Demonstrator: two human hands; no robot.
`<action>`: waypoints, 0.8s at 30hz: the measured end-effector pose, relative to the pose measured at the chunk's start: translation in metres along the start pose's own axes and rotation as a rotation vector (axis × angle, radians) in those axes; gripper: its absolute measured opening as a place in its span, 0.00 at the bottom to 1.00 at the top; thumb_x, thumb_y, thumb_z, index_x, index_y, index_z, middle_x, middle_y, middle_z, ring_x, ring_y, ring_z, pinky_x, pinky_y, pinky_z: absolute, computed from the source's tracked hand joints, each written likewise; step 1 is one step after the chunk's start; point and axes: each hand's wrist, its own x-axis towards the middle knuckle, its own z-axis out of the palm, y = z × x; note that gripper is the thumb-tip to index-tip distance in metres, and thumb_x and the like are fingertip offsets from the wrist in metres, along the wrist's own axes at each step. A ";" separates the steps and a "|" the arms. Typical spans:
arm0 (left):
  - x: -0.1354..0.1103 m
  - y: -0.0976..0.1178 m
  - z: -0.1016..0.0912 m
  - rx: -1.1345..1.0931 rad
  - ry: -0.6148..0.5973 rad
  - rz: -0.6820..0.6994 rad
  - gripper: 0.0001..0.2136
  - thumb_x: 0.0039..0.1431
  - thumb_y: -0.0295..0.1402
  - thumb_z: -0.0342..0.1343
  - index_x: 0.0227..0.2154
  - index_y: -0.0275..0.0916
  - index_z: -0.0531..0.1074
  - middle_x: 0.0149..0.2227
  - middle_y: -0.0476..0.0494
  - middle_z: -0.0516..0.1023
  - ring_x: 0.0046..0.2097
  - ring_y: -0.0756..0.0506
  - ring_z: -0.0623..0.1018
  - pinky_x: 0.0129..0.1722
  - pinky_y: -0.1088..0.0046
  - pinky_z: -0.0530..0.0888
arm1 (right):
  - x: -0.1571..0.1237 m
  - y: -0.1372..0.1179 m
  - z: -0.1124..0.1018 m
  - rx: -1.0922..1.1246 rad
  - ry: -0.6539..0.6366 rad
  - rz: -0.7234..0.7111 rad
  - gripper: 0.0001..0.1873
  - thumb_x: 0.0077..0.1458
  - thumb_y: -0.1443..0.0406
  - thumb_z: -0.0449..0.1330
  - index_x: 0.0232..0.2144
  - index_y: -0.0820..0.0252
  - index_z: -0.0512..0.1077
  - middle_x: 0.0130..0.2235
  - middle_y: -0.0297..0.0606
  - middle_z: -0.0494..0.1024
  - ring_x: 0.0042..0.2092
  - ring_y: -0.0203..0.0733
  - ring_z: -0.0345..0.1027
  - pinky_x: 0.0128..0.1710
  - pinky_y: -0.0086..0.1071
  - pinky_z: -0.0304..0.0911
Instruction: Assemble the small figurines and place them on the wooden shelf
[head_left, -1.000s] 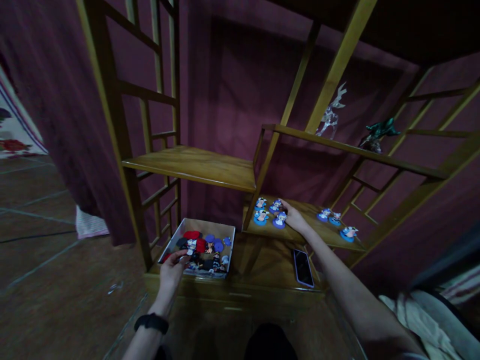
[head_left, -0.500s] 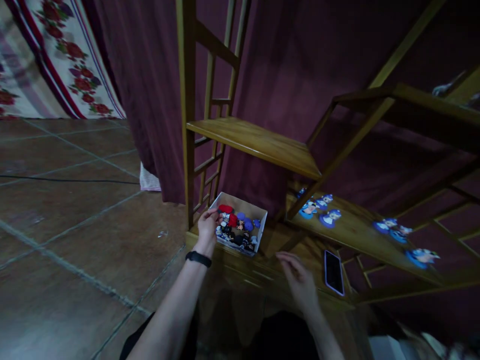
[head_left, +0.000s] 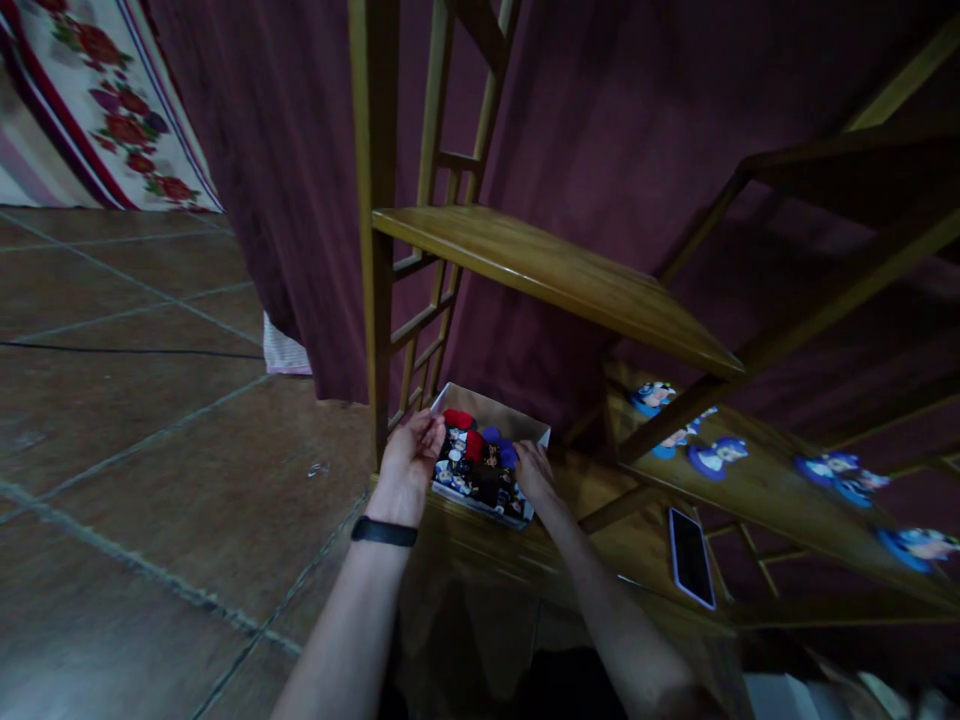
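A white cardboard box (head_left: 495,398) holds several small figurines with red, purple, black and white parts. My left hand (head_left: 411,450) is at the box's left wall, fingers loosely bent and apart, with nothing visible in them. A dark band (head_left: 384,531) circles that wrist. Reaching in over the box's right end, my right hand (head_left: 534,472) has its fingers together on a purple figurine (head_left: 504,450). Its fingertips are partly hidden. Red figurine parts (head_left: 458,419) lie near the back left of the box, and dark ones fill the front.
The box stands on the low wooden shelf (head_left: 589,480) beside an upright post (head_left: 373,300). A higher wooden shelf (head_left: 547,270) overhangs it. To the right are a phone (head_left: 691,558) and a raised shelf carrying several blue-based figurines (head_left: 718,457). A purple curtain (head_left: 570,200) hangs behind.
My right hand has moved left and forward, from above the low shelf into the box's right end. My left hand stays by the left wall, its fingers spread more. The view has shifted slightly.
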 end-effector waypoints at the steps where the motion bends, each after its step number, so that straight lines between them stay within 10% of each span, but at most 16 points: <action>1: 0.000 0.000 0.000 0.005 -0.002 -0.029 0.09 0.50 0.17 0.49 0.32 0.33 0.70 0.26 0.44 0.74 0.27 0.53 0.76 0.26 0.82 0.74 | 0.005 0.000 0.004 -0.064 -0.020 -0.001 0.23 0.49 0.73 0.51 0.48 0.58 0.66 0.48 0.42 0.69 0.51 0.43 0.58 0.51 0.33 0.51; 15: 0.002 -0.015 0.000 0.057 -0.015 -0.060 0.08 0.50 0.16 0.48 0.30 0.31 0.69 0.26 0.42 0.74 0.27 0.52 0.76 0.24 0.81 0.74 | 0.003 -0.011 0.006 -0.138 -0.015 0.101 0.15 0.49 0.71 0.54 0.41 0.60 0.68 0.47 0.46 0.69 0.51 0.47 0.57 0.50 0.37 0.51; 24: 0.003 -0.048 0.007 0.202 -0.052 -0.084 0.15 0.46 0.12 0.45 0.31 0.35 0.68 0.28 0.45 0.74 0.29 0.53 0.76 0.33 0.77 0.74 | 0.010 -0.028 -0.032 1.150 0.055 0.416 0.13 0.42 0.59 0.60 0.31 0.61 0.69 0.32 0.35 0.74 0.33 0.37 0.69 0.34 0.33 0.67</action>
